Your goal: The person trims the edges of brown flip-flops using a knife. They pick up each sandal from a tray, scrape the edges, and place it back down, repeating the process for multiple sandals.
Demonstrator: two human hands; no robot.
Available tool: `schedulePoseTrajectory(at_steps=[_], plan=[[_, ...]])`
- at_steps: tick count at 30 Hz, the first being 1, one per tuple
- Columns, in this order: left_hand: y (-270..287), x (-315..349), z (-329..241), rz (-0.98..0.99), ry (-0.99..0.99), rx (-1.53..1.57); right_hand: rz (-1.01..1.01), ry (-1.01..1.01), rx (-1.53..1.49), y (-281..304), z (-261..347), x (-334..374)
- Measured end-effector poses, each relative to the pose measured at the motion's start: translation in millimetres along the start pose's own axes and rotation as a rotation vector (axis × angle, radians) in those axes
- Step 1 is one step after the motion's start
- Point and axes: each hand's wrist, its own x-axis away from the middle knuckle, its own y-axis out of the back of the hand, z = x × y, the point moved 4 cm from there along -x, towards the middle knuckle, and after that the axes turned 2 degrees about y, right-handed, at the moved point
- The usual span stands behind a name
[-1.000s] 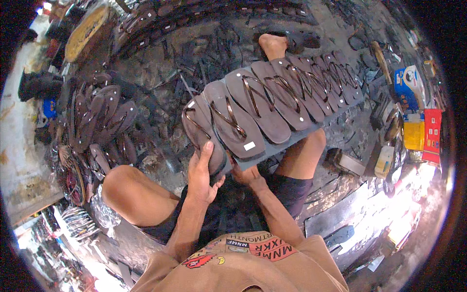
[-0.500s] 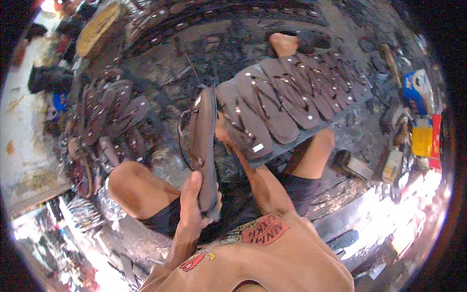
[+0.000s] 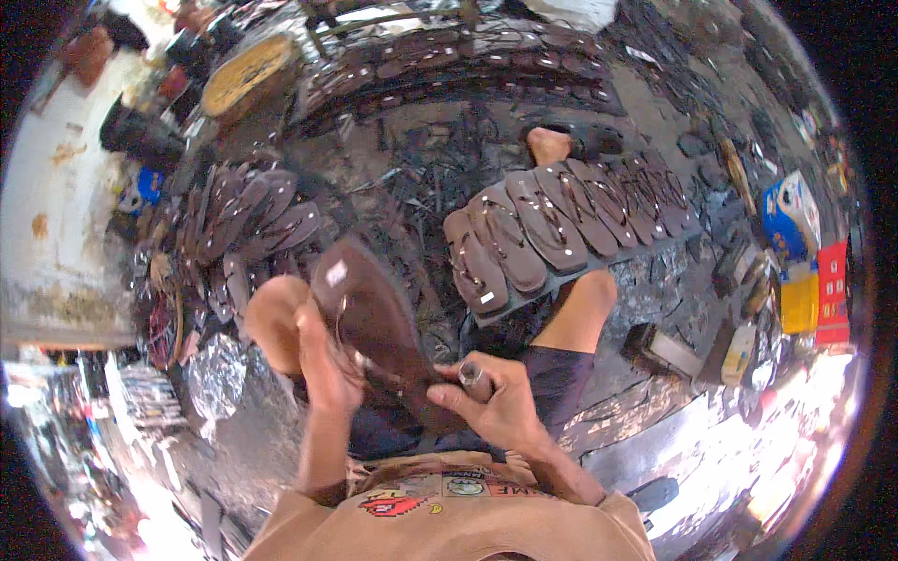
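My left hand (image 3: 329,365) is closed on the edge of a dark brown flip-flop (image 3: 379,313), which is tilted over my lap with its white label toward the far end. A thin strap shows along its upper face. In my closed right hand (image 3: 505,402) is a tool with a round, cylindrical handle (image 3: 475,380). The handle's end points up at me; its working end is hidden by the fingers and the sole. The right fingers are at the near right edge of the flip-flop.
To the right, a row of finished-looking brown flip-flops (image 3: 524,248) lies overlapping on a dark board. A pile of flip-flops (image 3: 245,213) sits at the left. Further right are a brush-like block (image 3: 662,353), a yellow container (image 3: 798,304) and a blue-and-white box (image 3: 788,215). Scraps cover the floor.
The flip-flop has swung from upright to tilted leftward, showing its strapped face. My right hand has drawn back from the row to the flip-flop's edge, with a tool handle now visible.
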Motion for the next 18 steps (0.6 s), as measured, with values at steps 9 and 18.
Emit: schedulePoseTrajectory(at_steps=[9,18], plan=[[-2.1,16.6,-39.8,0.048,0.207,0.010,0.092,0.033,0.172,8.5,-27.3,58.1],[15.9,15.3,-11.4,0.013,0.404,-0.044,0.223,-0.138,0.372,2.2,-57.8,104.3]])
